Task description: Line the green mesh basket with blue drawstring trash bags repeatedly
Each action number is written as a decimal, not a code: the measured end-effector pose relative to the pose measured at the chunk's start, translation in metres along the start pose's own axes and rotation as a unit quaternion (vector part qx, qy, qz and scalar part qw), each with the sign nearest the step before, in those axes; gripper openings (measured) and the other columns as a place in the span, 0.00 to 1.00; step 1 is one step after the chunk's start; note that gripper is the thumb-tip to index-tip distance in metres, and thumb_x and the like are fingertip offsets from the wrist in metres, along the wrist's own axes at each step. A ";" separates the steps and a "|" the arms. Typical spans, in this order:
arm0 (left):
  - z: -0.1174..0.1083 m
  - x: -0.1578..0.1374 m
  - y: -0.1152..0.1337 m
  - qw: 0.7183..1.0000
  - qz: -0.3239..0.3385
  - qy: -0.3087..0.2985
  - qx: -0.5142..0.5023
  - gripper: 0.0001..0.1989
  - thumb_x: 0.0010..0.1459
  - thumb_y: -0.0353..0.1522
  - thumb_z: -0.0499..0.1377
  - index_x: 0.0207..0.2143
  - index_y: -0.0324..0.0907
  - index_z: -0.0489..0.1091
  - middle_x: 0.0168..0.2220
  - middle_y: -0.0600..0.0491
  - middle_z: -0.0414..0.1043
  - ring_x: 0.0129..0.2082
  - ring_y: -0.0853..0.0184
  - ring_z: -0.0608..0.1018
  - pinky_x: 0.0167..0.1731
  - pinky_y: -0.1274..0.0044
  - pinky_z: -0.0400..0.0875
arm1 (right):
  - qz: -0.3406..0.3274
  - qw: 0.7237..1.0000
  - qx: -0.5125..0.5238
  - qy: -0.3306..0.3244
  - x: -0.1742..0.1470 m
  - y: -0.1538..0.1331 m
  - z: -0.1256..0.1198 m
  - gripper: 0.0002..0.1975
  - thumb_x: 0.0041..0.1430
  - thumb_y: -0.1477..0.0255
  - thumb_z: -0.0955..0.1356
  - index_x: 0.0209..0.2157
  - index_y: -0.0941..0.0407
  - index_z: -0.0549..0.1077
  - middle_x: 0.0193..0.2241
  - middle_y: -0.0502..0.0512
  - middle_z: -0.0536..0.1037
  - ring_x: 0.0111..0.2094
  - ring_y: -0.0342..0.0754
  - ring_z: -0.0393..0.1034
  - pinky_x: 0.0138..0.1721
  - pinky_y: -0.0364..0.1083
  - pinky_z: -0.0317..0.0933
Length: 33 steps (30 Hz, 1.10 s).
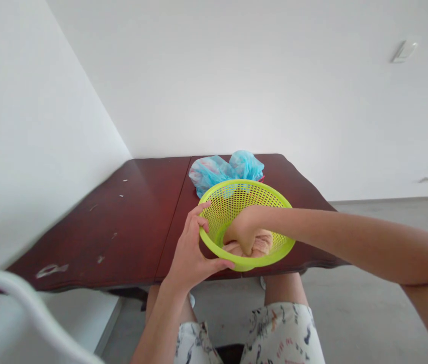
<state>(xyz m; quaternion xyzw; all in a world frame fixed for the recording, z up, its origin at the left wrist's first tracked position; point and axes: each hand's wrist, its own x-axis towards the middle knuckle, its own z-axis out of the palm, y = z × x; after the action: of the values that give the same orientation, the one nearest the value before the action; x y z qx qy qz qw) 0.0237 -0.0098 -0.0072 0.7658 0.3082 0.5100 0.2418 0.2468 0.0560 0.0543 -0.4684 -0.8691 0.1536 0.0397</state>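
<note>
A yellow-green plastic colander (274,255) stands at the front edge of the dark red wooden table, tilted a little towards me. My left hand (193,247) grips its rim from the left, thumb along the near side and fingers over the far side. Inside the colander lies a peach-coloured cloth (263,242), bunched at the bottom. Reaching in from the right, my right hand (242,230) is closed and pressed down on the cloth. Its fingertips are hidden in the folds.
Behind the colander sits a crumpled blue plastic bag (217,174) with something in it. The wooden table (134,217) has small pale scraps and worn marks at left. White walls meet its back and left edges. A white curved bar (20,298) shows at lower left.
</note>
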 end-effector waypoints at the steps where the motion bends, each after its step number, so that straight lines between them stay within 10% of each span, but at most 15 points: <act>1: 0.000 -0.002 0.000 1.000 -0.004 0.003 -0.012 0.45 0.52 0.68 0.80 0.53 0.51 0.66 0.82 0.38 0.63 0.81 0.38 0.69 0.74 0.46 0.70 | -0.019 0.997 -0.003 -0.073 -0.002 0.000 -0.012 0.20 0.47 0.78 0.88 0.42 0.50 0.88 0.31 0.42 0.83 0.32 0.48 0.79 0.40 0.47 0.72; 4: 0.002 -0.008 0.001 0.999 -0.005 0.010 -0.031 0.41 0.59 0.65 0.78 0.56 0.51 0.67 0.85 0.37 0.57 0.84 0.37 0.64 0.78 0.42 0.65 | -0.065 0.981 -0.044 -0.177 -0.021 0.000 -0.048 0.23 0.47 0.85 0.81 0.43 0.49 0.86 0.31 0.45 0.84 0.32 0.51 0.78 0.41 0.49 0.68; 12: 0.017 -0.012 0.015 1.000 0.003 0.017 0.020 0.26 0.79 0.56 0.65 0.63 0.52 0.66 0.90 0.39 0.40 0.90 0.39 0.49 0.83 0.35 0.54 | -0.022 0.975 0.022 0.218 -0.108 0.022 -0.052 0.36 0.60 0.80 0.76 0.69 0.47 0.79 0.63 0.59 0.85 0.63 0.63 0.81 0.63 0.59 0.74; 19: 0.025 -0.002 0.017 0.999 -0.002 0.036 0.026 0.21 0.77 0.48 0.68 0.60 0.51 0.66 0.89 0.39 0.45 0.90 0.38 0.53 0.82 0.35 0.57 | 0.070 0.763 0.147 0.625 -0.120 0.023 0.005 0.24 0.63 0.64 0.83 0.58 0.51 0.81 0.47 0.54 0.85 0.45 0.56 0.82 0.47 0.54 0.78; 23: 0.025 0.005 0.020 0.997 -0.015 0.023 0.072 0.21 0.76 0.43 0.71 0.60 0.51 0.66 0.89 0.39 0.44 0.90 0.39 0.51 0.83 0.35 0.58 | 0.068 0.676 0.104 0.727 -0.108 0.021 0.026 0.29 0.58 0.62 0.86 0.57 0.53 0.80 0.44 0.56 0.83 0.43 0.58 0.82 0.47 0.56 0.80; 28: 0.022 0.012 0.027 0.991 -0.039 0.005 0.130 0.22 0.79 0.43 0.69 0.67 0.52 0.67 0.89 0.40 0.45 0.90 0.42 0.52 0.84 0.37 0.57 | -0.023 0.696 0.019 0.718 -0.104 0.013 0.036 0.29 0.60 0.65 0.83 0.61 0.48 0.79 0.58 0.63 0.82 0.56 0.67 0.83 0.54 0.66 0.83; 33: 0.016 0.002 0.039 0.984 0.054 0.077 0.150 0.11 0.83 0.44 0.59 0.61 0.52 0.72 0.80 0.44 0.69 0.87 0.43 0.59 0.83 0.37 0.55 | -0.067 0.721 0.048 0.688 -0.106 0.000 0.046 0.29 0.65 0.71 0.79 0.67 0.42 0.80 0.64 0.61 0.79 0.61 0.68 0.82 0.59 0.69 0.82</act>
<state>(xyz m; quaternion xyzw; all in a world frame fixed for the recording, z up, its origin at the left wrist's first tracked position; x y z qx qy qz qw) 0.0482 -0.0360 0.0150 0.7675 0.3569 0.5276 0.0724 0.2964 -0.0418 0.0188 -0.3834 -0.6237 -0.1720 0.6591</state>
